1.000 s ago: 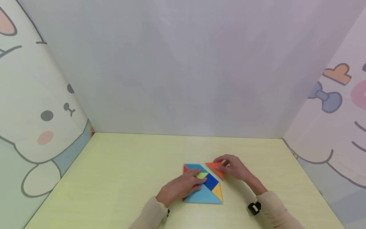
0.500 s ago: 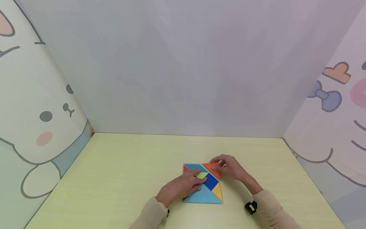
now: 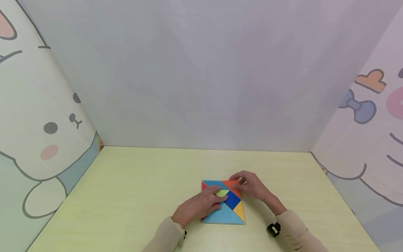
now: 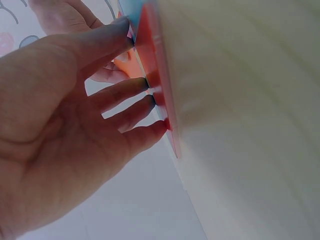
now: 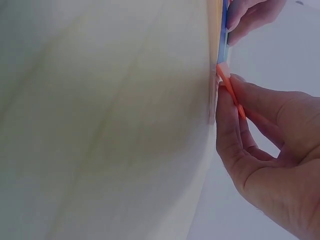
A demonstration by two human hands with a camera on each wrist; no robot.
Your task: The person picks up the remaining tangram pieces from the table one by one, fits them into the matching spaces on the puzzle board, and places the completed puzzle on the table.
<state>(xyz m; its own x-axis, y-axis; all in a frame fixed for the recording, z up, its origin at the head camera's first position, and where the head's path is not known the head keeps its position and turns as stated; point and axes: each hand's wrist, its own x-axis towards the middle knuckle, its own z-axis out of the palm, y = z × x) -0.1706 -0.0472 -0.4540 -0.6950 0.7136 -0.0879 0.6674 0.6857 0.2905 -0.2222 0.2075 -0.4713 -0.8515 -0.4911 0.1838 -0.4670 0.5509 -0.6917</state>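
A square tangram in a clear tray [image 3: 245,223] lies on the table, its pieces in light blue, red, green, dark blue and yellow. My left hand [image 3: 201,203] rests on its left part, fingertips spread over the pieces and hiding some of them. My right hand [image 3: 253,187] pinches an orange triangle [image 3: 234,186] between thumb and fingers at the tray's far right corner. In the right wrist view the orange triangle [image 5: 231,90] is tilted, one edge right at the blue piece [image 5: 223,42] and its outer corner raised above the tray.
The pale wooden table [image 3: 141,185] spreads around the tray. A plain light wall [image 3: 201,77] stands behind it, with cartoon-printed panels [image 3: 47,105] at the left and right sides. Dark wrist devices [image 3: 274,229] sit at the cuffs.
My right hand has brought the orange triangle leftward, from beside the tray to over its far right corner against the blue pieces. The left hand has stayed in place.
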